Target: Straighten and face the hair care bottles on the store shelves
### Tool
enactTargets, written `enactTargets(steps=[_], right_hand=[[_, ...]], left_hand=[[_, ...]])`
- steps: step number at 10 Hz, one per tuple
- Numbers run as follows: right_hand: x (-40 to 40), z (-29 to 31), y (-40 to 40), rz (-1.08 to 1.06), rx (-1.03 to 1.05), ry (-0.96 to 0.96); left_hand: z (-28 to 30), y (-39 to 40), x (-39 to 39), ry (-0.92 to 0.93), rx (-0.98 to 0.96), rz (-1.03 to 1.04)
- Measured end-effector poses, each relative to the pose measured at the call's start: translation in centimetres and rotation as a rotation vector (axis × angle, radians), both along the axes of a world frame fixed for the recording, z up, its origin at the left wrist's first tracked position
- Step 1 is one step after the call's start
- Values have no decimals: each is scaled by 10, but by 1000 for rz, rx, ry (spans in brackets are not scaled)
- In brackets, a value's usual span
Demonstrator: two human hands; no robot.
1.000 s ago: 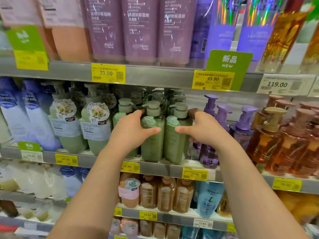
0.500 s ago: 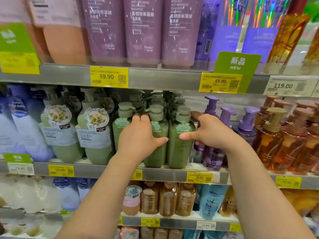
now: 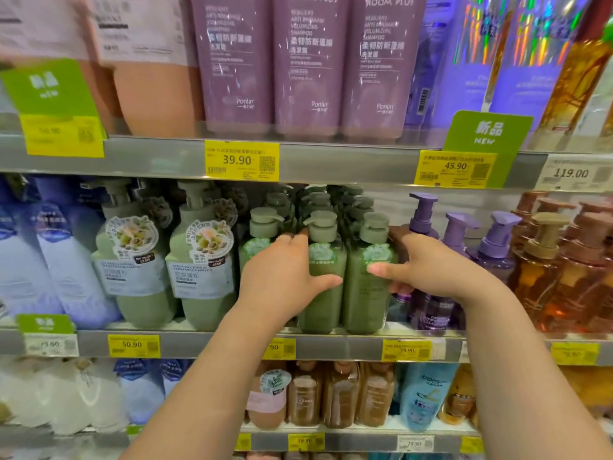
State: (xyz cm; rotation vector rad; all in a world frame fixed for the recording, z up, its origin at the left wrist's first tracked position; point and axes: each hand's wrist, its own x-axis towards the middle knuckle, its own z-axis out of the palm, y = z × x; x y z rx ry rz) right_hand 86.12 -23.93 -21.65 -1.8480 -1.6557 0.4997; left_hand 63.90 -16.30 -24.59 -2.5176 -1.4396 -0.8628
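The left hand (image 3: 282, 280) and right hand (image 3: 428, 270) are clasping adjacent green pump bottles (image 3: 345, 280), risking toppling the crowded purple pump bottles (image 3: 431, 260) alongside.

Both arms outstretched, left hand (image 3: 282, 280) and right hand (image 3: 428, 270) cupped

The purple bottles (image 3: 308, 61) read "Ponlin"; shelf-edge price tags (image 3: 241, 160) show 39.90, 45.90 and 119.00; a green sign (image 3: 487, 132) says "NEW".

One head-worn view, facing the store shelves (image 3: 331, 162) straight on, close — arm's reach, forearms rising from 6 o'clock.
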Motion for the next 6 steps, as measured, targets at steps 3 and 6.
enactTargets(steps=[3, 6], right_hand=[[-61, 2, -26, -556, 518, -272], [-144, -7, -6, -218, 614, -97]], left_hand=[[-5, -15, -61, -330, 69, -137], [-26, -21, -117, -486, -53, -64]])
